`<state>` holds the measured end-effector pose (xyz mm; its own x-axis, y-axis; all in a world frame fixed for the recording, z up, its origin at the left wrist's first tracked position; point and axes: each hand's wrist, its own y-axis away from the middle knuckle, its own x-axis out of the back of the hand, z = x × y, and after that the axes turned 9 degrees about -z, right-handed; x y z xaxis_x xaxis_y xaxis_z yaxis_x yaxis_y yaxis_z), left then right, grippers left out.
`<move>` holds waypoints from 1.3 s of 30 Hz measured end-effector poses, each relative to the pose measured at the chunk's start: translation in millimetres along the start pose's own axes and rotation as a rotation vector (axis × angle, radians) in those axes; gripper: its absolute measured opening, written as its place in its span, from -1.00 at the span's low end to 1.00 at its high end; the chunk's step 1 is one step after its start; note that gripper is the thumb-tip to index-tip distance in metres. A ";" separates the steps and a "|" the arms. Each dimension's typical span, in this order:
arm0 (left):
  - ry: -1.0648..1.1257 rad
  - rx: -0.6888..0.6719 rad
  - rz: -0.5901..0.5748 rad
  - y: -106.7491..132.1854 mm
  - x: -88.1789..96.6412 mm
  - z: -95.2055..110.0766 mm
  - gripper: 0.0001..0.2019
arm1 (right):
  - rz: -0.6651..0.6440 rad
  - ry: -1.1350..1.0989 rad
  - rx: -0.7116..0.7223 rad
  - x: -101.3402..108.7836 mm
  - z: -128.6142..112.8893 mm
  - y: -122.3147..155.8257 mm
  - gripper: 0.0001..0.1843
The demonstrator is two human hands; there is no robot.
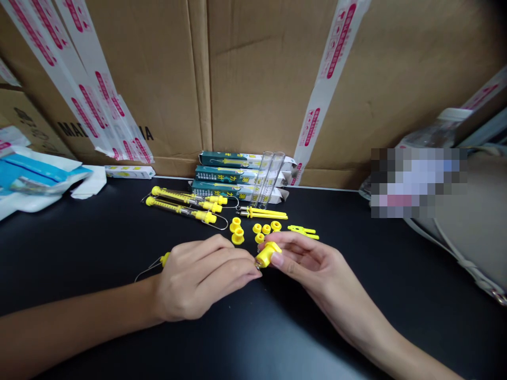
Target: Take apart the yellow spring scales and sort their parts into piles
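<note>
My right hand (pixel 312 261) pinches a yellow plastic cap (pixel 266 254) between thumb and fingers. At the cap's lower left end, my left hand (pixel 208 277) has its fingertips closed on a small metal piece (pixel 258 264); its exact form is mostly covered. Behind the left wrist a yellow part (pixel 165 258) with a wire hook (pixel 147 270) sticks out, partly hidden. Just beyond the hands lie yellow flanged caps (pixel 237 236), several small yellow rings (pixel 265 229) and flat yellow pieces (pixel 304 231).
Assembled spring scales (pixel 178 209) with wire hooks lie at the left. Green and white boxes (pixel 225 174) are stacked against the cardboard (pixel 253 79), clear tubes (pixel 270 179) leaning on them. Yellow strips with springs (pixel 264 213) lie in front. A bottle (pixel 431 132) and a bag (pixel 471 211) stand right.
</note>
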<state>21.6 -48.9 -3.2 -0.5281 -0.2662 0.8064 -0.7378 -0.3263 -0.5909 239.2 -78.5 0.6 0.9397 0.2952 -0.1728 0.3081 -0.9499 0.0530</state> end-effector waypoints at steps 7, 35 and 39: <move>0.011 -0.038 -0.010 -1.4 1.6 -2.2 -0.94 | 0.010 0.072 0.061 2.4 -7.2 2.1 -0.83; -0.120 0.030 -0.156 -4.6 -4.9 -3.2 -0.81 | -0.010 1.140 0.288 25.1 -13.9 1.6 -0.79; -0.127 0.019 -0.163 -5.7 -5.4 -2.5 -0.86 | -0.051 1.133 0.304 25.6 -4.8 -0.2 -0.81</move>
<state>27.7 -43.3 -4.2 -0.3446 -0.3203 0.8824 -0.8006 -0.3907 -0.4544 264.0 -70.2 0.9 0.5701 0.1107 0.8141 0.4450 -0.8745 -0.1927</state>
